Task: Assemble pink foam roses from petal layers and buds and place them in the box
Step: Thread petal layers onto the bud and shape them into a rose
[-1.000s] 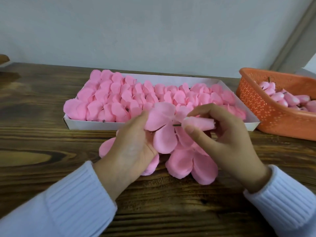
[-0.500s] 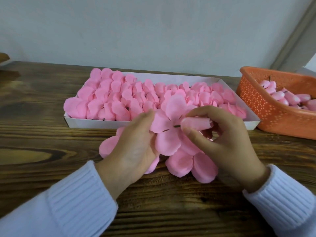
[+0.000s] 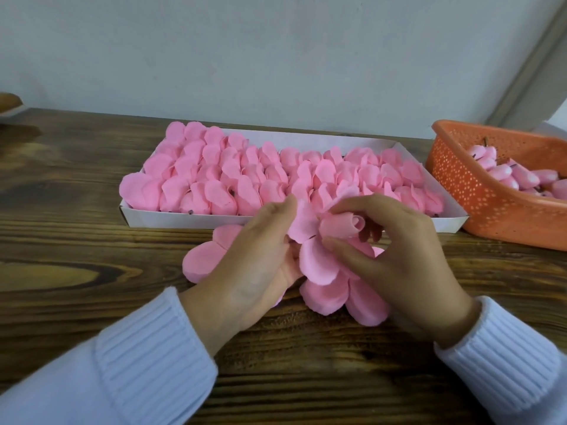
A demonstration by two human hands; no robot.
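The right hand [image 3: 408, 256] pinches a pink bud [image 3: 340, 225] against a petal layer [image 3: 316, 259] held by the left hand [image 3: 254, 256], on the near side of the rose-filled box [image 3: 184, 217]. An orange basket [image 3: 478, 194] stands to the right.

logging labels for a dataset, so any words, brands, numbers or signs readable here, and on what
No text can be read anywhere in this view.
white box: front wall blank.
orange basket: only a pattern of small dots, no letters.
bud, petal layer, boxed roses: plain pink.
sleeves, wall, table: no marks or signs.
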